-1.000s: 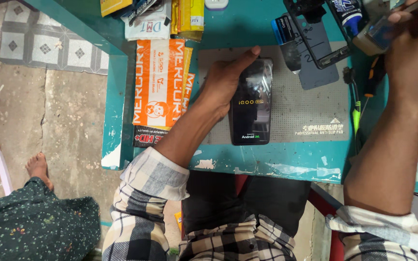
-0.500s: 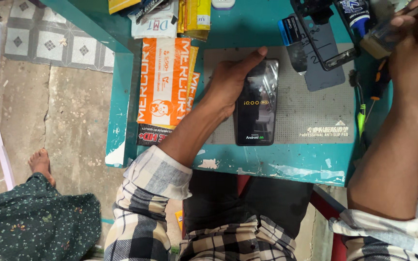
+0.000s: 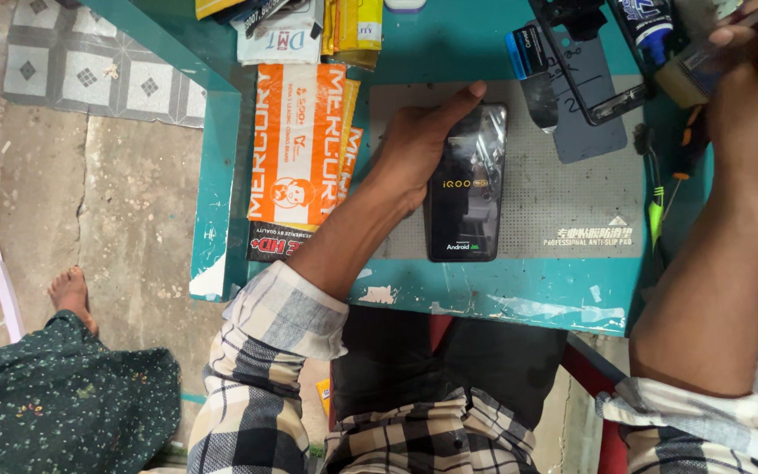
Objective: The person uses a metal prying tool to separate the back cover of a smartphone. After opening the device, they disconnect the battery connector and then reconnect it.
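Observation:
My left hand point(image 3: 418, 140) grips a black smartphone point(image 3: 467, 184) by its left edge, fingers curled over the top; the phone lies on a grey anti-slip mat point(image 3: 572, 197) with its screen lit. My right hand point(image 3: 752, 96) is raised at the upper right over the teal table point(image 3: 502, 294), its fingers closed on a small flat tan and grey object point(image 3: 690, 75) that is partly hidden; I cannot tell what it is.
Orange and white packets point(image 3: 296, 154) lie left of the mat. A grey phone frame and back panel point(image 3: 585, 83), a blue box and tubes sit at the back. Screwdrivers point(image 3: 660, 189) lie at the mat's right edge. Another person's bare foot point(image 3: 70, 294) and green garment are on the floor at left.
The view has shifted slightly. My left hand keeps its hold on the phone, and my right hand stays raised at the upper right.

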### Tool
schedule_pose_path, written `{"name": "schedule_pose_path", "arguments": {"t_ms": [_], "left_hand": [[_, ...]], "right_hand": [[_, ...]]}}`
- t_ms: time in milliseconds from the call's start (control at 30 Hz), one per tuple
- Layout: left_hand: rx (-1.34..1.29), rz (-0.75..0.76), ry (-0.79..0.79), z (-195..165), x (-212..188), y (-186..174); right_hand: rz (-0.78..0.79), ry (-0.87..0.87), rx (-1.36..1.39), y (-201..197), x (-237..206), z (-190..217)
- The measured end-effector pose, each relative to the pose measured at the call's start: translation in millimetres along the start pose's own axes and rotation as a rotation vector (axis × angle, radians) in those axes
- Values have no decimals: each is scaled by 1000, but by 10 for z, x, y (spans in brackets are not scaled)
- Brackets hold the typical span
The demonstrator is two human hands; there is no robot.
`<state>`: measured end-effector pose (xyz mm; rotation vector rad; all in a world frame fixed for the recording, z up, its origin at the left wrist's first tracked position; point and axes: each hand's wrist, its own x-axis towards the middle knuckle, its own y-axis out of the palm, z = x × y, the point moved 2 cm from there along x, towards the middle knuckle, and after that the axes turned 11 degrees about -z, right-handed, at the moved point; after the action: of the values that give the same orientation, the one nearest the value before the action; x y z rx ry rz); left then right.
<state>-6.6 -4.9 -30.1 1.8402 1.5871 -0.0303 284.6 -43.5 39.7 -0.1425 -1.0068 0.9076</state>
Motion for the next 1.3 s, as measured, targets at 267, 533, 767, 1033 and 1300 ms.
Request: {"name": "schedule_pose_path", "arguments": {"t_ms": [267,533,767,1033,1300], "left_hand": [[-9,-4,2,-4,3,6],[-33,16,3,26,13,6],[-8,0,6,16,13,13],[4,4,10,23,21,12],[-11,25,6,14,-3,15]], "right_hand": [[13,-17,56,21,-17,-3],[52,-134,111,62,-37,65],[123,-34,213,209,-64,172],[160,-189,130,256,-56,205],[216,-171,198,295,-75,277]]}}
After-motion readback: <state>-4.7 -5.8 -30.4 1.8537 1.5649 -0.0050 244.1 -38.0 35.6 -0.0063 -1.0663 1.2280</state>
